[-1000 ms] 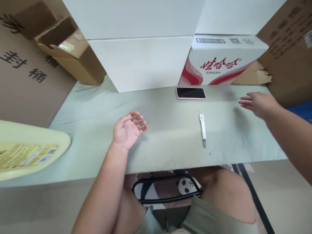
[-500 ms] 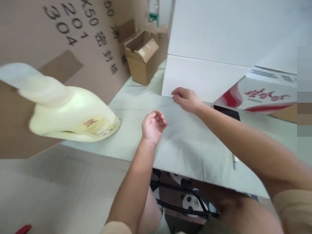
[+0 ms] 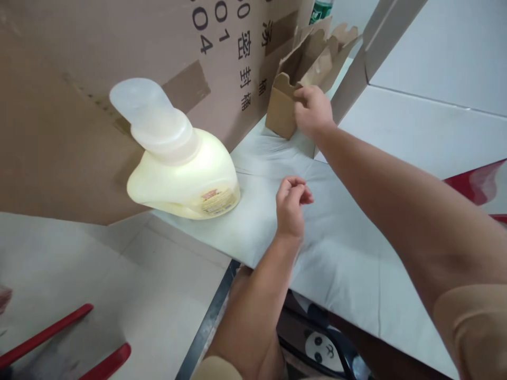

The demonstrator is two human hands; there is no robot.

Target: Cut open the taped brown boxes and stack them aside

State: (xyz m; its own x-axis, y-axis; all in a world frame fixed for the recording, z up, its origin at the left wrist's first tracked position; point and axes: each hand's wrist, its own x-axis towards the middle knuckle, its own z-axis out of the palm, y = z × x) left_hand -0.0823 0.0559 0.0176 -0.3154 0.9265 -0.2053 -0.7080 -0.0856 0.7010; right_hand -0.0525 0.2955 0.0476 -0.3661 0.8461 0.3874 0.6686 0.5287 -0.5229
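My right hand [image 3: 315,111] reaches across to a small open-topped cardboard box [image 3: 280,108] at the back of the cloth-covered table. Its fingers are closed at the box's near upper edge, and the fingertips are partly hidden. The box stands upright with its flaps up. Over the cloth, my left hand [image 3: 292,203] is curled, thumb against fingers, with nothing visible in it. To its left a pale yellow jug-shaped bottle [image 3: 182,169] with a translucent cap stands at the table's left edge.
A large printed carton [image 3: 222,95] rises behind the bottle. White boxes [image 3: 415,121] stand at the right, a green-labelled bottle [image 3: 320,10] at the back. Red bars [image 3: 51,332] lie low at left. Panda-patterned fabric [image 3: 325,351] shows below the table edge [image 3: 356,322].
The view has swung left. My right hand has crossed from the right side of the table to the cardboard box and closed at its edge. My left fingers have curled in.
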